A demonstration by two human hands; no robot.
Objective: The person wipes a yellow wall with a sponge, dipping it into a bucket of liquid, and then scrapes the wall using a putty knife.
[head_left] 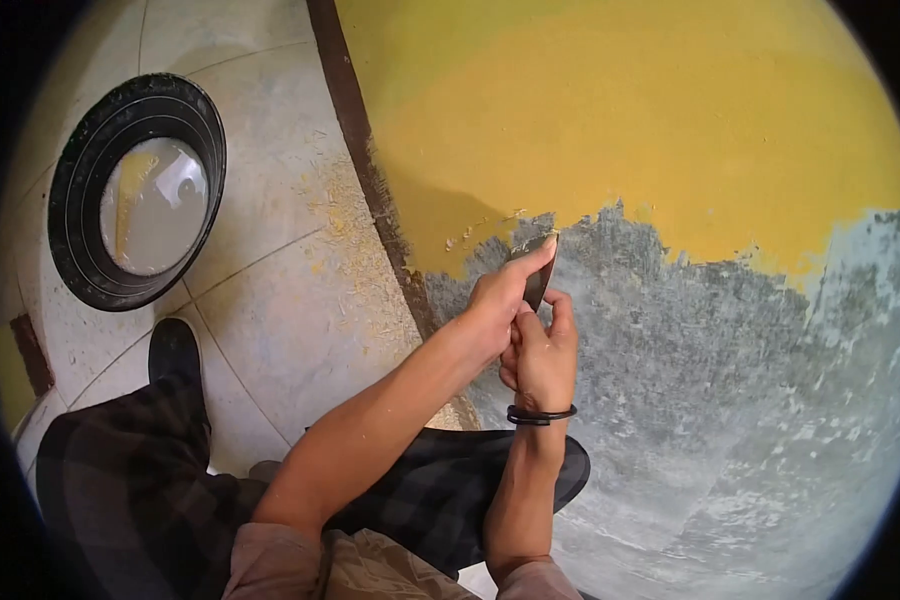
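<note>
Both hands are together at a wall whose yellow paint (620, 110) gives way to bare grey plaster (690, 360) along a ragged edge. My left hand (495, 310) is closed on a dark, flat scraper (539, 287), its thumb stretched along the blade toward the tip. Just below and beside it, my right hand (547, 365), with a black band at the wrist, is closed round the lower end of the same scraper. The handle is hidden by the fingers. The blade's tip sits at the paint's edge, where small flakes cling.
A black bucket (70, 215) with cloudy liquid stands on the pale floor tiles (260, 310) at left. Paint shavings (355, 265) lie along the brown baseboard (350, 110). My dark shoe (175, 350) is below the bucket, and my bent knee is near the wall.
</note>
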